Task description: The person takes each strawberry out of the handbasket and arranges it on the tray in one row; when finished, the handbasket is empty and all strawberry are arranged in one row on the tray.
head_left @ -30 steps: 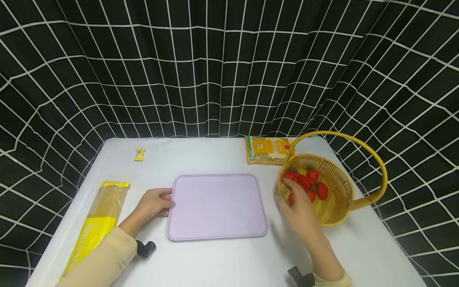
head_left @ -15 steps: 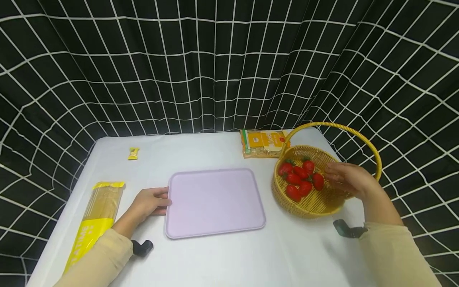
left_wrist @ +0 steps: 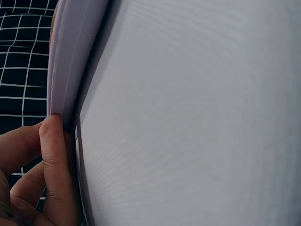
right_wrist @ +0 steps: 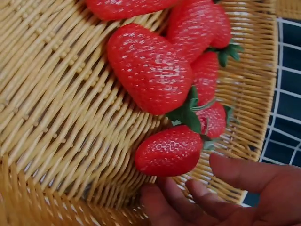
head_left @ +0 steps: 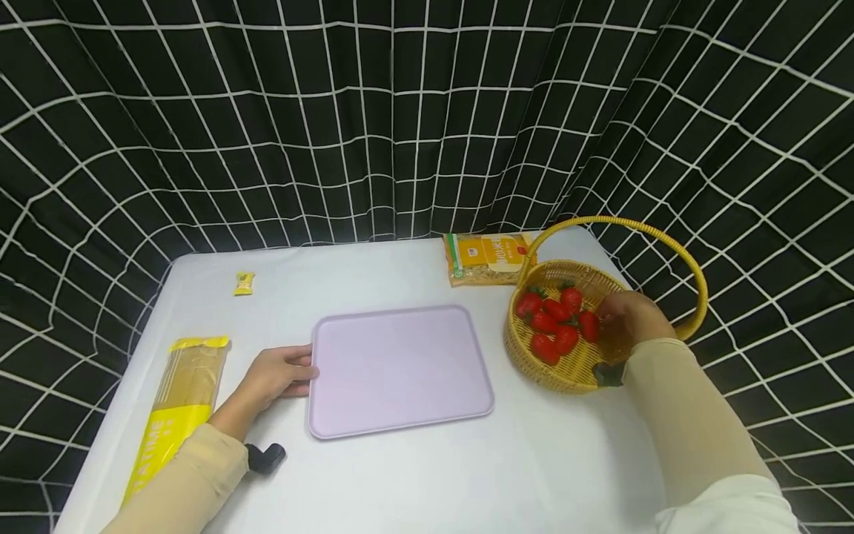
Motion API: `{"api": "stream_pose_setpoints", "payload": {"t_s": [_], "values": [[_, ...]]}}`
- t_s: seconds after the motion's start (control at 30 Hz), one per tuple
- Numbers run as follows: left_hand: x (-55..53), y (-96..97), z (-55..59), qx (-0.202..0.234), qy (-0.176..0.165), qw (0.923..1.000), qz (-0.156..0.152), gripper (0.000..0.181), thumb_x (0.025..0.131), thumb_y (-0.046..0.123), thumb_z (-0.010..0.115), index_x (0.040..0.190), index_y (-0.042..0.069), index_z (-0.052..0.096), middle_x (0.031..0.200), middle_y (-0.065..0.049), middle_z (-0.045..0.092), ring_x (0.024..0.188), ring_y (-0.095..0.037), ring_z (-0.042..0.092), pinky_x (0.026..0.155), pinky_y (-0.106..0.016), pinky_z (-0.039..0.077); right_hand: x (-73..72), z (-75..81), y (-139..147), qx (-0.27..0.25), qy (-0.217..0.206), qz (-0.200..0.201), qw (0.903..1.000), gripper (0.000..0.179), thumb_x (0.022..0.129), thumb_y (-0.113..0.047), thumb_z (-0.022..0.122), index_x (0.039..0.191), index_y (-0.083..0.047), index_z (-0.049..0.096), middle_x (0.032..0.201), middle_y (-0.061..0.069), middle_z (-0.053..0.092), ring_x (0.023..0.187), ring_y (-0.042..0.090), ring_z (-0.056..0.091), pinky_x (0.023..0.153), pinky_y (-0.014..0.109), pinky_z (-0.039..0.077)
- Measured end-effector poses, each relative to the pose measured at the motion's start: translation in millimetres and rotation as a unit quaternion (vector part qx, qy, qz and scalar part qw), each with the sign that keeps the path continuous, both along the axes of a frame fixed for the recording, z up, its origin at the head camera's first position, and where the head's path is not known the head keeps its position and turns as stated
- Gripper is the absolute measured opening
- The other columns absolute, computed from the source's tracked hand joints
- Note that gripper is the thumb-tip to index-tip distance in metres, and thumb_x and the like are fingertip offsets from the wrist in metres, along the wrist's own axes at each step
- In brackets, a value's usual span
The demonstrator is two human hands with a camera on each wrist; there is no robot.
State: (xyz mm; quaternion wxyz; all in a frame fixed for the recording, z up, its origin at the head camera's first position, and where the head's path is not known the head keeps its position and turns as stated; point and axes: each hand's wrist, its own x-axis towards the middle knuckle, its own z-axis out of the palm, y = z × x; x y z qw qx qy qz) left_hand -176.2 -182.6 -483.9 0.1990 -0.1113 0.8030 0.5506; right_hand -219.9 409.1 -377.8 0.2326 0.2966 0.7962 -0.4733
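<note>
At the left short edge of a pale lilac tray (head_left: 400,371), my left hand (head_left: 275,377) pinches the rim, thumb above and fingers lower. The tray's rim (left_wrist: 77,56) and the gripping fingers fill the left side of the left wrist view. My right hand (head_left: 634,313) reaches inside a yellow wicker basket (head_left: 534,368), at its right side. Several red strawberries (head_left: 543,322) lie on the basket's bottom. In the right wrist view, the thumb and loosely bent fingers of the right hand (right_wrist: 235,202) are spread just beside the nearest strawberry (right_wrist: 169,150), not closed round it.
The basket's tall handle (head_left: 617,220) arches over the right forearm. An orange-labelled food bag (head_left: 487,259) lies behind the basket. Far left are a small yellow wrapped sweet (head_left: 244,283) and a long yellow packet (head_left: 176,415). A black gridded curtain (head_left: 394,111) surrounds the white table.
My right hand has left the strawberries at the basket's left, swung right, and dipped in at the right side. The left hand stays on the tray. The head view has shifted slightly.
</note>
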Motion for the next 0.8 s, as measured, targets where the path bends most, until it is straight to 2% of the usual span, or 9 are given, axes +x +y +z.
{"api": "stream_pose_setpoints", "payload": {"t_s": [0.1,0.17,0.23,0.5,0.63,0.7,0.8], "values": [[-1.6,1.0,-0.7,0.004,-0.001,1.0000,0.003,0.065,0.084,0.009,0.076,0.143,0.005,0.049,0.129,-0.021,0.056,0.093,-0.023,0.068,0.072,-0.031,0.061,-1.2,-4.9,1,-0.027,-0.010,-0.004,0.9996,0.045,0.091,-0.017,0.053,0.130,0.006,0.053,0.115,0.016,0.065,0.109,0.032,0.056,0.099,0.048,0.049],[-2.6,1.5,-1.1,0.007,0.000,1.0000,0.002,0.065,0.084,0.009,0.076,0.143,0.005,0.049,0.128,-0.021,0.056,0.094,-0.023,0.068,0.072,-0.031,0.061,-5.9,-7.6,0,-0.025,-0.017,0.022,0.9993,0.041,0.092,-0.015,0.053,0.125,0.010,0.055,0.099,0.012,0.070,0.099,0.029,0.061,0.099,0.046,0.048],[-2.8,2.1,-1.1,0.007,0.000,1.0000,0.002,0.065,0.084,0.009,0.076,0.143,0.006,0.050,0.127,-0.020,0.057,0.094,-0.024,0.068,0.072,-0.031,0.061,-12.5,-11.5,-1,-0.035,-0.025,0.051,0.9978,0.038,0.095,-0.011,0.050,0.123,0.014,0.053,0.091,0.012,0.069,0.093,0.027,0.064,0.103,0.046,0.046],[-1.1,-1.3,0.6,-0.005,-0.001,0.9999,0.012,0.064,0.084,0.007,0.076,0.142,0.006,0.050,0.124,-0.019,0.058,0.095,-0.025,0.068,0.071,-0.031,0.061,-30.3,-19.9,-11,-0.043,-0.052,0.060,0.9959,0.033,0.098,-0.010,0.054,0.120,0.015,0.053,0.088,0.010,0.068,0.085,0.022,0.067,0.098,0.041,0.051],[-2.0,-0.8,0.3,-0.007,-0.001,0.9999,0.013,0.064,0.084,0.007,0.075,0.142,0.006,0.050,0.123,-0.019,0.058,0.094,-0.025,0.068,0.071,-0.031,0.061,-29.6,-6.8,-9,-0.060,-0.050,0.077,0.9940,0.030,0.100,-0.014,0.054,0.114,0.013,0.052,0.089,0.007,0.065,0.084,0.019,0.066,0.093,0.037,0.054],[-2.1,-0.9,-0.3,-0.008,0.000,0.9999,0.012,0.064,0.084,0.007,0.075,0.143,0.005,0.050,0.123,-0.019,0.058,0.094,-0.025,0.069,0.071,-0.031,0.061,-28.7,4.8,-9,-0.067,-0.043,0.087,0.9930,0.029,0.100,-0.016,0.055,0.110,0.010,0.051,0.088,0.006,0.063,0.082,0.017,0.065,0.090,0.034,0.056],[-1.2,-1.2,-1.0,-0.003,0.000,0.9999,0.014,0.064,0.084,0.007,0.075,0.142,0.005,0.050,0.123,-0.019,0.058,0.093,-0.024,0.069,0.071,-0.031,0.061,-23.5,26.7,-16,-0.080,-0.010,0.125,0.9889,0.025,0.100,-0.019,0.057,0.106,0.005,0.052,0.087,0.005,0.062,0.079,0.014,0.064,0.085,0.031,0.058]]}}
